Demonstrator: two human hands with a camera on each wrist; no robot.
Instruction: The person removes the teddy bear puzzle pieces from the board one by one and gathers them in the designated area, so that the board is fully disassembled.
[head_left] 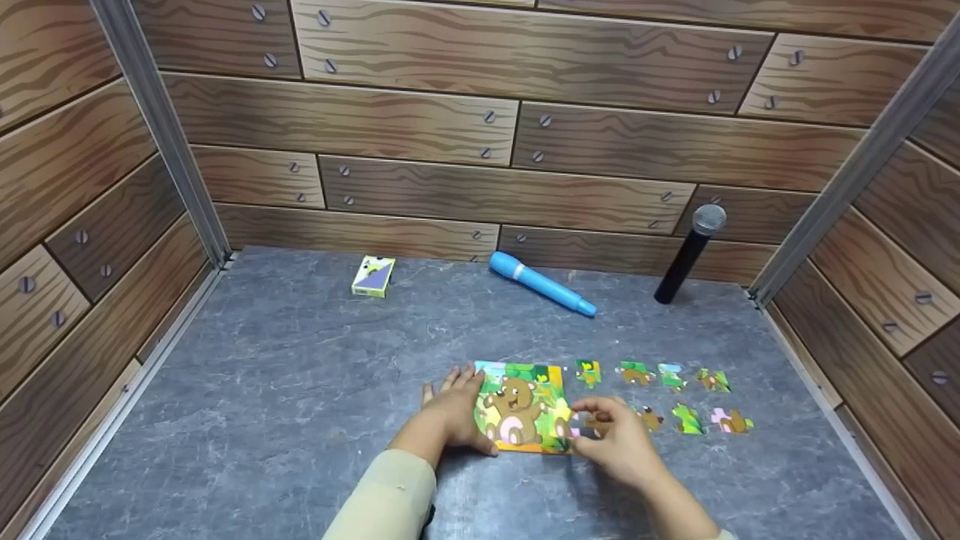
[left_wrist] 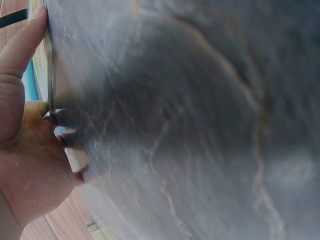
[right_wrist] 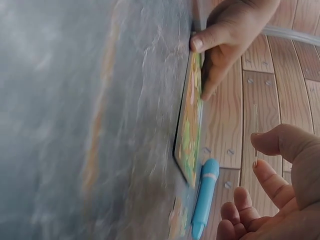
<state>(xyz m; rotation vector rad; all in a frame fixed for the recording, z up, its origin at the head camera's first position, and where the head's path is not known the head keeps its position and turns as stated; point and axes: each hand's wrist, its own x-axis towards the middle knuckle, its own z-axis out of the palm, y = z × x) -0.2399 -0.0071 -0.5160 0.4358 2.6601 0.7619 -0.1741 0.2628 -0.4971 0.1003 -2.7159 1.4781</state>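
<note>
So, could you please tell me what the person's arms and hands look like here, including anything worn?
Both hands are bare: no gloves, rings or watch show. The left hand emerges from a long, pale beige sleeve. The right hand has a bare forearm, with only a sliver of pale fabric at the frame's bottom edge.

We note a grey marbled table top (head_left: 285, 420) carrying a bear puzzle board (head_left: 523, 409) with seven loose puzzle pieces (head_left: 634, 373) to its right. Farther back lie a small card box (head_left: 373, 276) and a blue torch (head_left: 541, 283); a black microphone (head_left: 688, 255) stands against the wall.
</note>
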